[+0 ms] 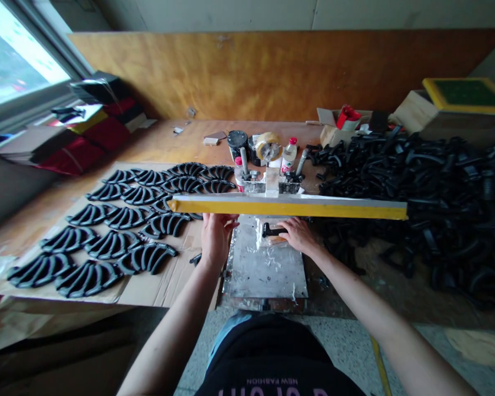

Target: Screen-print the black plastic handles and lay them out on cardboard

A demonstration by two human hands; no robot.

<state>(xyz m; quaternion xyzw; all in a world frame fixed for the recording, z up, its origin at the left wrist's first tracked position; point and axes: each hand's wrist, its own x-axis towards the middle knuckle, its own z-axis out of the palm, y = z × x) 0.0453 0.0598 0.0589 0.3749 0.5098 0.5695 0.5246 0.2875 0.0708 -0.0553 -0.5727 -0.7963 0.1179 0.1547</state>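
Note:
My right hand (297, 233) has its fingers closed on one end of a black plastic part (272, 231), which lies over a small block on the grey metal plate (268, 269). At the plate's left side, my left hand (215, 234) is raised at the underside of a long yellow-edged frame (289, 207). The frame hides some of its fingers, so what it holds, if anything, is hidden. The frame spans across above both hands, fixed to a metal clamp (272, 184) behind it.
Fanned rows of black parts (111, 245) lie on cardboard (148, 286) at left. A large heap of black parts (396, 170) covers the right. Behind the clamp stand black jars (236, 144), a tape roll (268, 147) and a red-capped bottle (289, 155).

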